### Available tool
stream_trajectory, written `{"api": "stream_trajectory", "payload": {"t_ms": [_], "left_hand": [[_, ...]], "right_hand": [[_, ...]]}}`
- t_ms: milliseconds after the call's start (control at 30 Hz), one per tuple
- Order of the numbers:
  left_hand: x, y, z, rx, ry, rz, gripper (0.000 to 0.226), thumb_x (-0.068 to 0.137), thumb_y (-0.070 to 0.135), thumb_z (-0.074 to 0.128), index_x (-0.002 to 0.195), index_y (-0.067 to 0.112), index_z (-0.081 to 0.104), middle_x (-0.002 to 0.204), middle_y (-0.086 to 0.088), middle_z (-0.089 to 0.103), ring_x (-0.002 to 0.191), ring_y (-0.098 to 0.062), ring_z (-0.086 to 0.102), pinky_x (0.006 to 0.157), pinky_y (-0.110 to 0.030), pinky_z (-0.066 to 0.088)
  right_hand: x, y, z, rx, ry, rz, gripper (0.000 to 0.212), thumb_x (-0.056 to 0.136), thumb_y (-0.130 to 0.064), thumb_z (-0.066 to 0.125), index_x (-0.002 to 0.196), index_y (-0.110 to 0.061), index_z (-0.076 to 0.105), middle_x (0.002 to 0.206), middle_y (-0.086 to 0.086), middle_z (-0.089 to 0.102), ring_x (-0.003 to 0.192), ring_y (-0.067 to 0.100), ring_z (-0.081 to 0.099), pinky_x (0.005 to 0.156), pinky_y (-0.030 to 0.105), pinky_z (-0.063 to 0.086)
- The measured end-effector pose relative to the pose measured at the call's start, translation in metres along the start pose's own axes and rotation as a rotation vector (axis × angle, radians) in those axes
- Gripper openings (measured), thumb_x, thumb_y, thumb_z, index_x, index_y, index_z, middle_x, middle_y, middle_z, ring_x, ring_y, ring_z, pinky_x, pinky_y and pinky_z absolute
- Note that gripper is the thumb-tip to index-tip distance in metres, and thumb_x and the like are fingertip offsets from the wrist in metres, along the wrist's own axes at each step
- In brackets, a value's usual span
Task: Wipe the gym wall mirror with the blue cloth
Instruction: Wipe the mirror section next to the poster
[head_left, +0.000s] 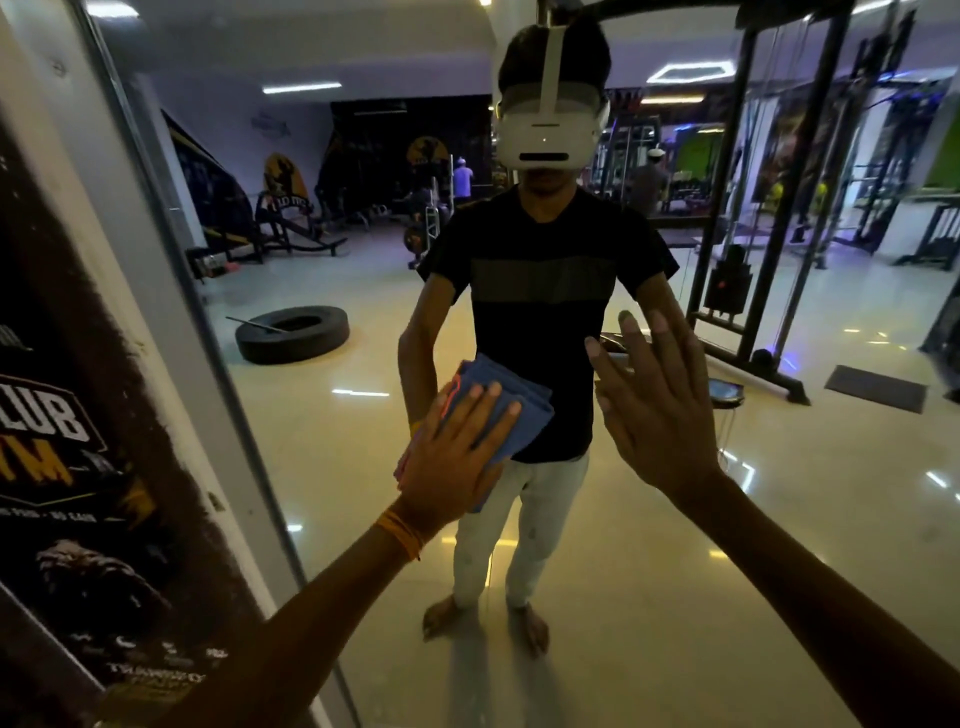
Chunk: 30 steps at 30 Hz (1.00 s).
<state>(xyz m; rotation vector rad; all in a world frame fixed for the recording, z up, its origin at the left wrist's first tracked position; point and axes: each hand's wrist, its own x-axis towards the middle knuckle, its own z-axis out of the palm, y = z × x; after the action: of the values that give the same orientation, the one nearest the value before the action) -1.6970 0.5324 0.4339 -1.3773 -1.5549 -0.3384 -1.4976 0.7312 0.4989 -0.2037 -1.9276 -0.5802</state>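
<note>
Dim, wide-angle warp, floor glare

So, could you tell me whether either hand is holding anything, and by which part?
Nothing is gripped. The left hand presses the folded blue cloth against the mirror, straight fingers over its lower part; the right hand is empty.

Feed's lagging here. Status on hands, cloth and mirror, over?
Left hand flat, pressing blue cloth on mirror. Right hand open, raised beside it. Nothing blocking.

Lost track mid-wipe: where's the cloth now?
Head view, left of centre: the cloth is pressed on the mirror under the left hand, left of the right hand.
</note>
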Motion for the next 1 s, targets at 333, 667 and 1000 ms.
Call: {"api": "stream_trajectory", "payload": {"t_ms": [333, 667, 1000], "left_hand": [[0.068, -0.024, -0.036, -0.089, 0.106, -0.227, 0.064, 0.108, 0.046, 0.03, 0.161, 0.014, 0.015, 0.168, -0.013, 0.009, 0.159, -0.028, -0.001, 0.128, -0.049, -0.004], [0.032, 0.005, -0.005, -0.071, 0.16, 0.01, 0.067, 0.111, 0.042, 0.032, 0.165, 0.018, 0.0, 0.172, -0.008, 0.006, 0.159, -0.027, 0.007, 0.129, -0.046, 0.002], [-0.013, 0.061, 0.026, -0.07, 0.057, 0.187, 0.056, 0.102, 0.036, 0.057, 0.152, 0.017, 0.039, 0.158, -0.01, 0.036, 0.148, -0.029, 0.033, 0.129, -0.048, 0.008]], "right_hand": [[-0.055, 0.013, -0.002, -0.019, 0.016, 0.135, 0.051, 0.106, -0.036, 0.054, 0.152, -0.017, 0.042, 0.164, 0.019, 0.024, 0.153, 0.041, 0.021, 0.124, 0.059, 0.016], [-0.074, 0.015, -0.001, 0.037, -0.044, 0.147, 0.051, 0.108, -0.039, 0.047, 0.155, -0.021, 0.036, 0.164, 0.019, 0.024, 0.152, 0.044, 0.022, 0.121, 0.065, 0.02], [-0.078, 0.011, 0.003, 0.079, -0.046, 0.153, 0.054, 0.106, -0.037, 0.051, 0.154, -0.016, 0.038, 0.169, 0.012, 0.011, 0.155, 0.04, 0.015, 0.121, 0.066, 0.018]]}}
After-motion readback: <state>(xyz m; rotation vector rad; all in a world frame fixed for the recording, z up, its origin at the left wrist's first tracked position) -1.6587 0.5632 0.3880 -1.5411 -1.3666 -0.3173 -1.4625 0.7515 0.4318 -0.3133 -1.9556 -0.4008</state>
